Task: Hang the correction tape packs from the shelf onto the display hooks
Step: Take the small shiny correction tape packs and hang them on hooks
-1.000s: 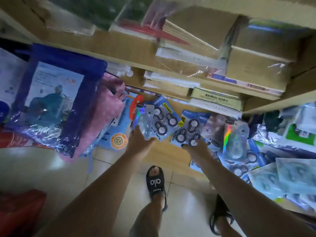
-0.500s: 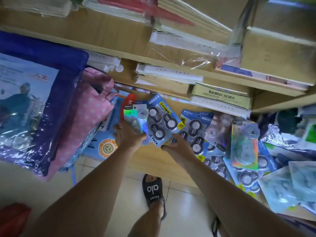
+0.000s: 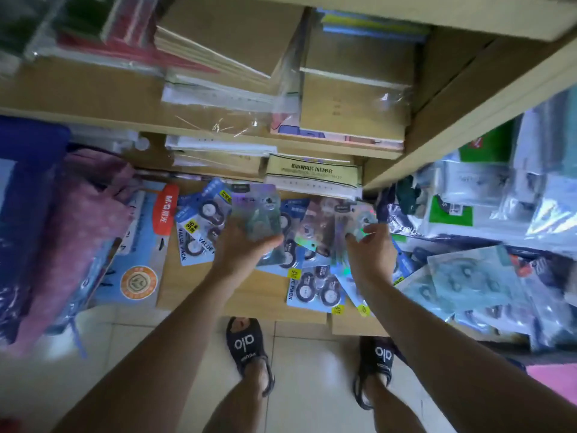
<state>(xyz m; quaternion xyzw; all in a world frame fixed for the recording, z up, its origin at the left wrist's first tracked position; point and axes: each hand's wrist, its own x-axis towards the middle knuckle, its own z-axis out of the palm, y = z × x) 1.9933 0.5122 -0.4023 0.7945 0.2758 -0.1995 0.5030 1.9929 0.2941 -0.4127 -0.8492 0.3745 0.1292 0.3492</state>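
Note:
Several correction tape packs lie spread on the low wooden shelf (image 3: 249, 295). My left hand (image 3: 240, 248) grips a shimmering holographic pack (image 3: 256, 210) and holds it lifted above the blue value packs (image 3: 199, 226). My right hand (image 3: 370, 248) pinches another holographic pack (image 3: 359, 220) at its lower edge, over the heap of packs. A blue value pack (image 3: 315, 289) lies at the shelf's front edge between my forearms. No display hooks are in view.
Stacks of notebooks and wrapped paper (image 3: 352, 98) fill the shelves above. Pink and blue bags (image 3: 78, 232) hang at the left. Plastic-wrapped stationery (image 3: 487, 276) is piled at the right. My sandalled feet (image 3: 249, 348) stand on the tiled floor below.
My left hand has lifted the holographic pack off the shelf and moved right. My right hand has moved right and taken hold of another holographic pack. The view has tilted down.

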